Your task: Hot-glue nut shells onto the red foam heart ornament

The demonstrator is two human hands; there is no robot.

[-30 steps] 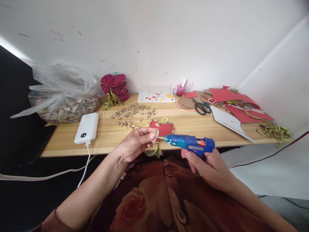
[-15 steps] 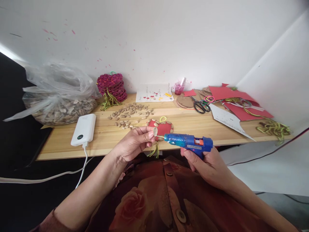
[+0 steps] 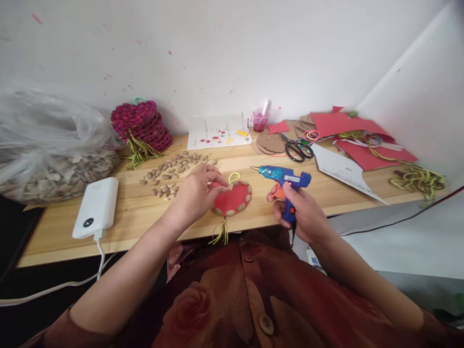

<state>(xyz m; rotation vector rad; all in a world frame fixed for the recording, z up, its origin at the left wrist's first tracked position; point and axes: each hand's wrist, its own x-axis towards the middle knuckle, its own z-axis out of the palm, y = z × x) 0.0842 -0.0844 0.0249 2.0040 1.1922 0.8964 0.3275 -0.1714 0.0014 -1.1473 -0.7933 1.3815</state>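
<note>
My left hand (image 3: 195,193) reaches over the red disc (image 3: 232,199), thumb and fingers pinched on a peanut shell (image 3: 230,186) at its upper edge, by the yellow cord loop (image 3: 234,178). More shells line the disc's rim, partly hidden by the hand. A green and yellow tassel (image 3: 222,233) hangs from the disc's lower edge over the table edge. In my right hand (image 3: 300,208) is a blue glue gun (image 3: 286,177), held above the table with its nozzle pointing left, clear of the disc. Fingers wrap its handle near the orange trigger.
Loose peanut shells (image 3: 170,169) lie left of the disc. Farther left are a white power bank (image 3: 96,205) with a cable, a bag of shells (image 3: 58,169) and a purple shell-covered craft (image 3: 145,123). Scissors (image 3: 297,151), cardboard discs (image 3: 271,143), red card (image 3: 348,124) and yarn (image 3: 418,181) lie right.
My left hand has brought the shell from the glue gun's nozzle down to the disc's rim. My right hand has drawn the glue gun away and tilted it. The view has shifted right.
</note>
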